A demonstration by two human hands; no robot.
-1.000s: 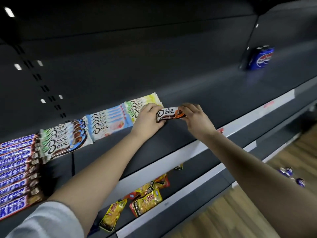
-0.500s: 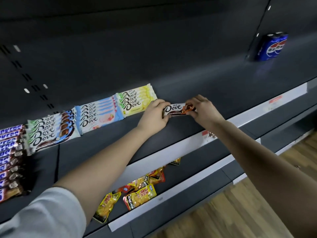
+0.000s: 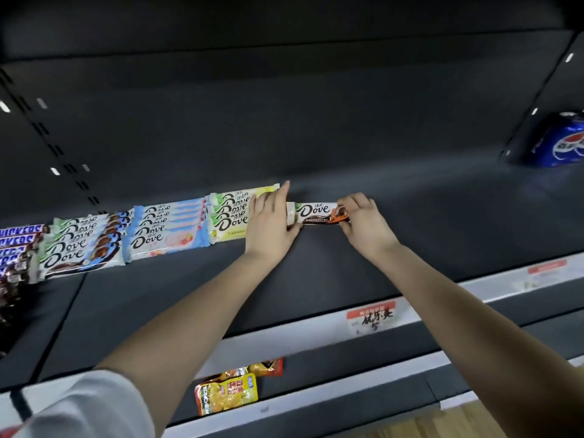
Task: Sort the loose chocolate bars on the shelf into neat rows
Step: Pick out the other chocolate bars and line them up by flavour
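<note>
Pinching brown Dove bar [image 3: 317,213] ends: left hand [image 3: 271,221], right hand [image 3: 363,224].

Dark grey metal shelving [image 3: 316,128] with slotted uprights [image 3: 47,137]; wooden floor [image 3: 458,422] below.

The scene is dimly lit, and the dark shelf [image 3: 410,248] and its back panel are rendered as near-black grey. Small bright specks of light are reflected along the slotted uprights at left and right. Soft shadows are cast beneath the forearms onto the shelf. Straight edges are bowed by wide-angle distortion. Motion blur is seen on the blue cans [image 3: 559,143] at the right edge and on the white sleeve [image 3: 79,409].
</note>
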